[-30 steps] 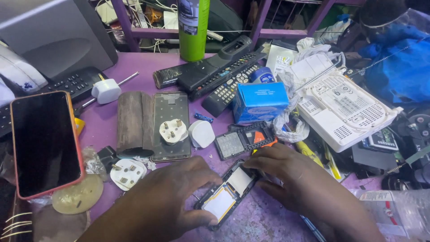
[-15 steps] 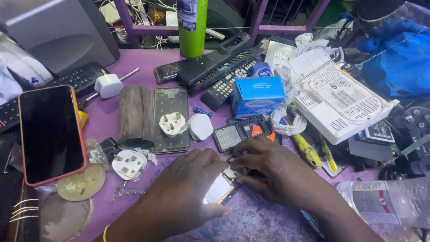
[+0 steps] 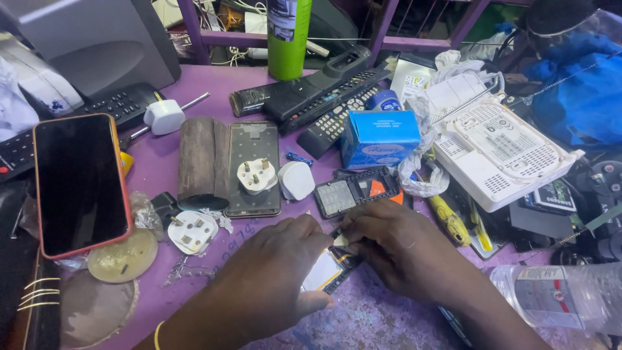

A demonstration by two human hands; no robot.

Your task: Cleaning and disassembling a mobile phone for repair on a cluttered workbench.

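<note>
- At the far left of the purple table (image 3: 194, 84), a smartphone with a red case (image 3: 79, 183) lies face up, dark screen showing, well apart from the work; best left where it is so the elbow has room.
- Just right of it, a white plug (image 3: 192, 231) lies pins-up near the left forearm; a second plug (image 3: 256, 175) sits on a bare phone frame (image 3: 253, 170) beside a dark wooden block (image 3: 202, 162); a careless sweep of the wrist could catch these, so the left arm should stay low and quiet.
- At the near centre, the left hand (image 3: 278, 272) is curled over the opened small phone (image 3: 327, 269), thumb under its near edge and fingers on top, pinning it flat to the table; a steady, light press looks wise, since the pale inner panel is exposed.
- Touching it on the right, the right hand (image 3: 395, 249) is closed to a pinch at the phone's upper end; whether it grips a small part or a tool I cannot tell, as the fingertips hide it; I would judge that short, careful movements serve better than force here.
- Just beyond the hands, a keypad panel (image 3: 357, 191) lies beside a blue box (image 3: 380, 137); near enough to reach without lifting the phone.
- Further right, a yellow-handled screwdriver (image 3: 448, 219), a white router (image 3: 502, 152) and a clear plastic bottle (image 3: 560, 295) crowd the edge.
</note>
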